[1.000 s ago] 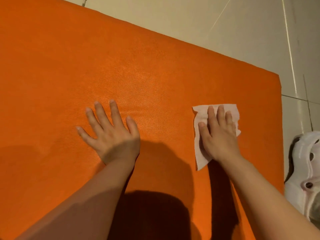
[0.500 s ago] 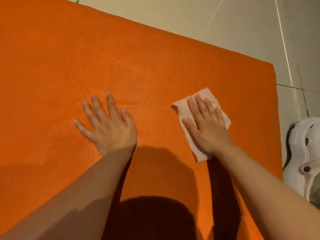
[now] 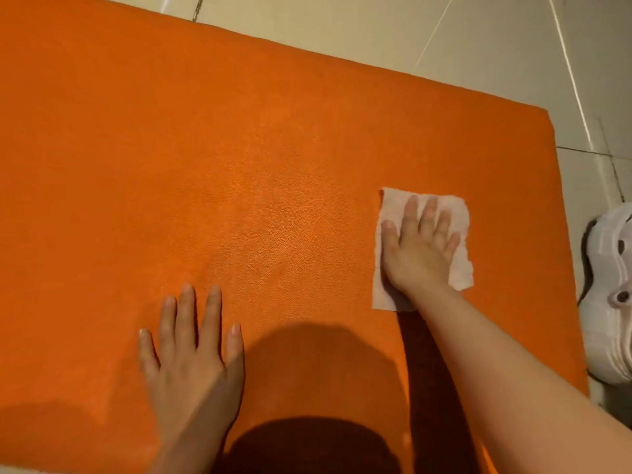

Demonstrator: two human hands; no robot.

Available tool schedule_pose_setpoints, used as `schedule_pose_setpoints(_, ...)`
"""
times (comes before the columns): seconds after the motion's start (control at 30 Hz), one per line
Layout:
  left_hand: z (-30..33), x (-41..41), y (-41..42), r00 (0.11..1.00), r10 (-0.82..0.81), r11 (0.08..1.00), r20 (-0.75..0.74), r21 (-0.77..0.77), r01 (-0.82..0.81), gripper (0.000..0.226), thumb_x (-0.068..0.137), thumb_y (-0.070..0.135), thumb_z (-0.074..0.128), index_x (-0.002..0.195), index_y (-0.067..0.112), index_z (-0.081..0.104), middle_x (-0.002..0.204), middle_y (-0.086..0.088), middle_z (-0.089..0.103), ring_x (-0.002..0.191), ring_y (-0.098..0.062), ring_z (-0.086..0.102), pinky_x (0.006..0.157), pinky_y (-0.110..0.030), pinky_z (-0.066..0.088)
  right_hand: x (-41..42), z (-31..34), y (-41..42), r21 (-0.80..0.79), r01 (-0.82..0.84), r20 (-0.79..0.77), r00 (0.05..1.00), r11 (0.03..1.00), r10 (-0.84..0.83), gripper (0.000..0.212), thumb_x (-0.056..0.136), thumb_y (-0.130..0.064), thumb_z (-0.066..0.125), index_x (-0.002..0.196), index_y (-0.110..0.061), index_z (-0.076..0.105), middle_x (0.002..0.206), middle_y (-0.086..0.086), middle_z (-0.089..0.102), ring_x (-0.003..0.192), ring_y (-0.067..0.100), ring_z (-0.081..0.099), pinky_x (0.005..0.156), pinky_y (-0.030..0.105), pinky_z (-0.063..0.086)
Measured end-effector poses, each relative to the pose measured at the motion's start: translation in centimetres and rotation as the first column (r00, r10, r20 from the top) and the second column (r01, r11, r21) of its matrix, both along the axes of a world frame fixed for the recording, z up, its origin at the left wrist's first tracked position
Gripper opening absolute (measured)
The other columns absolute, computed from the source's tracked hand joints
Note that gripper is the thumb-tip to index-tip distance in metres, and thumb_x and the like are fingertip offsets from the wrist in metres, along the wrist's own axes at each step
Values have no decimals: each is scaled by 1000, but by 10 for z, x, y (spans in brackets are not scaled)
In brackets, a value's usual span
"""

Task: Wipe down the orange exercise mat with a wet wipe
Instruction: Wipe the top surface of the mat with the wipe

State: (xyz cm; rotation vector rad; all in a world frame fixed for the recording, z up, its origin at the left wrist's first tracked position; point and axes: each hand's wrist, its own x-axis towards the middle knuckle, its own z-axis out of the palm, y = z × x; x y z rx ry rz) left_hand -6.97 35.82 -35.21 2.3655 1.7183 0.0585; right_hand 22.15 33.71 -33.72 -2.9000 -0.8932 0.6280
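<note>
The orange exercise mat [image 3: 239, 148] fills most of the head view, lying flat on a tiled floor. A white wet wipe [image 3: 393, 206] lies spread on the mat's right part. My right hand [image 3: 419, 249] presses flat on the wipe with straight fingers, covering its middle. My left hand [image 3: 191, 357] rests flat on the bare mat lower left of the wipe, fingers spread and holding nothing.
Pale floor tiles [image 3: 444, 35] border the mat at the top and right. A white perforated shoe [image 3: 612, 295] sits on the floor just past the mat's right edge. My head's shadow falls on the mat's near part.
My right hand slid the wipe to the right and turned it square, after it had swung left. My left hand sits lower in view as the camera tilted up.
</note>
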Motion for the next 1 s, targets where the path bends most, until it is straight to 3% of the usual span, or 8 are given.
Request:
schedule_pose_setpoints(0.17, -4, 7, 7, 1000, 7, 996, 16, 89, -8, 58, 92, 42, 38, 143, 18, 50, 151, -16, 43, 142, -35, 32, 113, -57, 18, -113, -5, 94, 163, -504, -39, 855, 848, 516, 60, 105, -48, 18, 157, -25, 1, 164, 1, -13, 149, 24, -19, 115, 46, -20)
schedule_pose_setpoints(0.33, -4, 9, 7, 1000, 0, 994, 6, 111, -1, 58, 93, 44, 35, 143, 18, 51, 151, -15, 43, 142, -35, 34, 112, -59, 20, -99, 9, 89, 144, -702, -83, 694, 697, 715, 56, 105, -48, 17, 157, -32, 5, 164, -8, -12, 149, 14, -17, 119, 39, -16)
schedule_pose_setpoints(0.4, -3, 10, 6, 1000, 12, 993, -2, 118, -12, 59, 93, 44, 35, 143, 18, 51, 151, -15, 43, 142, -35, 34, 112, -59, 21, -60, 11, 63, 95, -708, -91, 694, 700, 714, 55, 104, -51, 17, 156, -38, 4, 163, -12, -11, 149, 11, -16, 118, 36, -17)
schedule_pose_setpoints(0.6, -3, 9, 4, 1000, -3, 987, 16, 159, 0, 59, 93, 43, 35, 143, 17, 51, 151, -16, 43, 141, -37, 36, 112, -58, 20, 28, 23, -29, -90, -469, -72, 883, 879, 463, 64, 95, -65, 5, 154, -41, -1, 163, -8, -12, 150, 13, -13, 118, 35, -11)
schedule_pose_setpoints(0.8, -5, 8, 4, 1000, 3, 984, 28, 175, -8, 58, 95, 43, 34, 144, 17, 50, 152, -16, 41, 142, -37, 35, 113, -56, 18, -19, 12, -21, -80, -212, -30, 977, 974, 210, 71, 98, -63, 15, 156, -28, -6, 162, 4, -20, 148, 24, -21, 117, 41, -16)
schedule_pose_setpoints(0.87, -5, 9, 4, 999, -6, 983, 36, 181, -1, 57, 95, 42, 35, 144, 16, 50, 152, -16, 41, 142, -37, 34, 113, -56, 18, -57, 12, 5, -28, -368, -62, 929, 929, 366, 67, 100, -59, 12, 156, -27, -5, 162, 6, -20, 146, 24, -26, 115, 41, -20)
schedule_pose_setpoints(0.93, -6, 10, 4, 1000, 0, 984, 27, 179, -5, 57, 95, 42, 35, 144, 15, 50, 153, -17, 40, 142, -37, 33, 113, -57, 18, -100, 15, 28, 75, -578, -117, 804, 813, 583, 62, 102, -55, 12, 157, -29, -2, 163, 0, -19, 146, 20, -28, 115, 42, -23)
schedule_pose_setpoints(1.0, -6, 10, 3, 999, 10, 986, 41, 166, -17, 58, 95, 42, 34, 143, 15, 50, 153, -17, 40, 143, -36, 31, 113, -58, 18, -122, 14, 38, 192, -668, -147, 705, 719, 694, 57, 104, -52, 15, 156, -33, 3, 164, -7, -14, 148, 15, -23, 116, 41, -23)
